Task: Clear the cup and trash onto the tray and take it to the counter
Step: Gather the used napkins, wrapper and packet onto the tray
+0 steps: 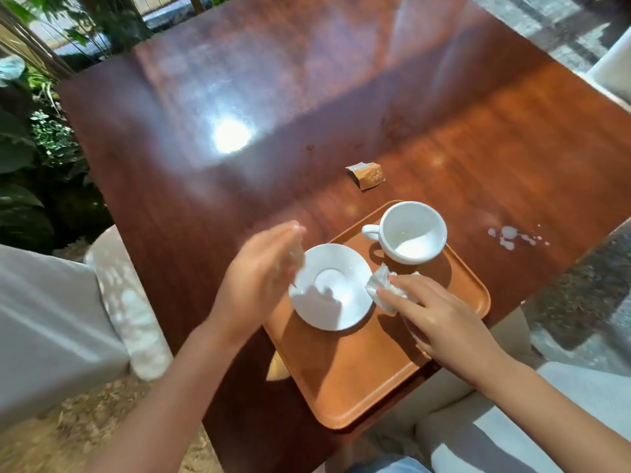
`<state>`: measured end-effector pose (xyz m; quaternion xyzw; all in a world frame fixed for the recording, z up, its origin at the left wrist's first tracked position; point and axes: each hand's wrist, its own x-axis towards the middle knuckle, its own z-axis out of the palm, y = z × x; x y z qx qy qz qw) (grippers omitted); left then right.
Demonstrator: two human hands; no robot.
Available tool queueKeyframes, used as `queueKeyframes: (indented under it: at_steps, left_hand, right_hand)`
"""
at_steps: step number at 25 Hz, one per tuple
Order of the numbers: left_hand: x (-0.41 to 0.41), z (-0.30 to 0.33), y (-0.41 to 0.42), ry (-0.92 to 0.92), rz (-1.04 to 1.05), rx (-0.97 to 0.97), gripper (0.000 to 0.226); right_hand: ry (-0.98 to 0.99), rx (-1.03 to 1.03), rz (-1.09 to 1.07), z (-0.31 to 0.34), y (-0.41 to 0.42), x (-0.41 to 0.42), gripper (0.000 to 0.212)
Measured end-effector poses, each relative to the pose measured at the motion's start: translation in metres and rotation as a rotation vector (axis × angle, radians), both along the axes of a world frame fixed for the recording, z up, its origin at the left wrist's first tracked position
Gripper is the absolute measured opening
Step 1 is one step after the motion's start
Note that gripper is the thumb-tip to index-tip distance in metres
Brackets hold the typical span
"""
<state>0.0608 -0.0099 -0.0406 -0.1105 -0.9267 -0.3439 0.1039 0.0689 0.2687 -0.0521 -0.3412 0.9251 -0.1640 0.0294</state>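
An orange-brown tray (355,377) lies at the near right corner of the wooden table (239,97). On it stand an empty white cup (411,233) at the far end and a white saucer (333,286) at the left rim. My right hand (440,319) rests on the tray with its fingers on a crumpled white napkin (380,288) between saucer and cup. My left hand (263,271), blurred, is at the saucer's left edge with fingers extended; whether it grips the saucer I cannot tell. A small brown wrapper (367,175) lies on the table beyond the tray.
A white liquid spill (510,237) marks the table right of the cup. A light grey chair (61,319) stands at the left, and a pale cushioned seat (512,431) at the lower right. Green plants (30,148) line the far left.
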Motion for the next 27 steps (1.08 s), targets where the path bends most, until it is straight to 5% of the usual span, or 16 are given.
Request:
queueKeyframes:
  at_steps: [2, 7, 13, 20, 27]
  left_hand:
    - [0.034, -0.005, 0.027, -0.110, -0.156, 0.112, 0.046]
    - [0.098, -0.039, 0.077, -0.159, -0.364, -0.065, 0.040]
    - [0.104, -0.053, 0.095, -0.177, -0.350, -0.234, 0.043]
    - [0.121, -0.055, 0.087, -0.256, -0.413, -0.391, 0.076]
    - [0.119, -0.053, 0.083, -0.281, -0.393, -0.381, 0.078]
  right_hand:
    - [0.033, 0.036, -0.025, -0.007, 0.011, 0.010, 0.041]
    - [0.154, 0.108, -0.104, -0.032, 0.038, 0.024, 0.023]
    - [0.085, 0.302, -0.206, -0.038, 0.049, 0.022, 0.035]
    - [0.085, 0.301, -0.015, -0.045, 0.066, 0.039, 0.049]
    - [0.160, 0.331, 0.005, -0.047, 0.069, 0.038, 0.047]
